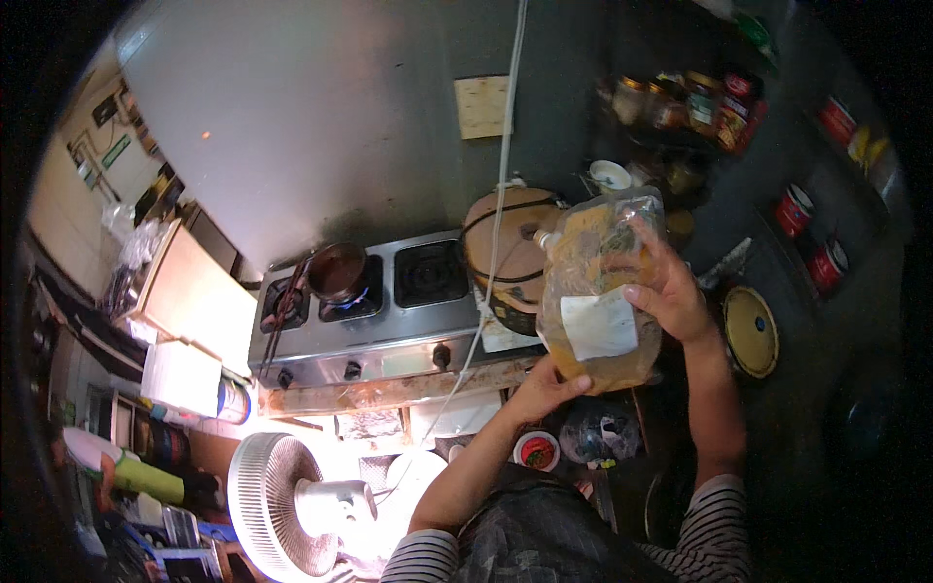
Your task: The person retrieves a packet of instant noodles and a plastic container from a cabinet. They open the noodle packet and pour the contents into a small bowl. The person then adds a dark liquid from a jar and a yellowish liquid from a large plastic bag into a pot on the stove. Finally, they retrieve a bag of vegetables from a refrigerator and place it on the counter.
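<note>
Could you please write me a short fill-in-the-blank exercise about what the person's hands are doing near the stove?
1. Both hands hold up a clear plastic bag filled with a ____ coloured liquid.
2. The left hand supports the bag from ____.
3. The right hand grips the bag's side, next to a ____ label.
4. On the stove, a small pot sits over a burner that is ____.

Missing words: yellowish; below; white; lit
</note>
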A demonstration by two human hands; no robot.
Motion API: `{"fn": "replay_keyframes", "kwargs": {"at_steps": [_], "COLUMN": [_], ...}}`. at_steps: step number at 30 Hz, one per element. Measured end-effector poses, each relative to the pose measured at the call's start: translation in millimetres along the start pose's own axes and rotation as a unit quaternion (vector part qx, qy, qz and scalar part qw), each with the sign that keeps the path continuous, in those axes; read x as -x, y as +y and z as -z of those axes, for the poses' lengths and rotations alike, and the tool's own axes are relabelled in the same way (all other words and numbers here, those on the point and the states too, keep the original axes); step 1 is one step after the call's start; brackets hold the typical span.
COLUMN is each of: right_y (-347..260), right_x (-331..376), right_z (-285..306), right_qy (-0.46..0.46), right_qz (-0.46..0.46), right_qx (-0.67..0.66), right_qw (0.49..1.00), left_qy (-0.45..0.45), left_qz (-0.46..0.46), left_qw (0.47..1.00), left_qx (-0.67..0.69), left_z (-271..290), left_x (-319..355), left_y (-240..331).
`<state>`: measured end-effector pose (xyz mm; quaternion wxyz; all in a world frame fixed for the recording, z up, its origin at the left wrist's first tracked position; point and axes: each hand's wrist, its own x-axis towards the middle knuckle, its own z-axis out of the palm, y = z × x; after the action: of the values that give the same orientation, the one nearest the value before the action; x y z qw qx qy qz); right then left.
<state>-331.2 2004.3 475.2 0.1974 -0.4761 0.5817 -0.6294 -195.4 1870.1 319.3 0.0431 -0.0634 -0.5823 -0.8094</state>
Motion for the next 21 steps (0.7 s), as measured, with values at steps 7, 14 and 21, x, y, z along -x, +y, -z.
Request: {"fn": "replay_keyframes", "kwargs": {"at_steps": [7,14,21], "right_y": [-45,32,126], "right_x": [-64,-24,-25], "right_z": [-43,-47,-138], "right_qy": [-0.125,0.425,0.139], "right_qz": [-0.035,0.148,0.023], "right_qx": [0.127,0.051,-0.416], "right_qw": [0.983,0.891,0.898], "left_qy": [0.001,0.115,0.124], "left_qz": [-0.129,-0.209,-0.219], "left_qw": [0.972,0.942,0.941], "left_qx": [0.197,0.237,0.227], "left_z": [36,48,58], "left_x": [-12,-20,-12], "left_y": [60,112,129]}}
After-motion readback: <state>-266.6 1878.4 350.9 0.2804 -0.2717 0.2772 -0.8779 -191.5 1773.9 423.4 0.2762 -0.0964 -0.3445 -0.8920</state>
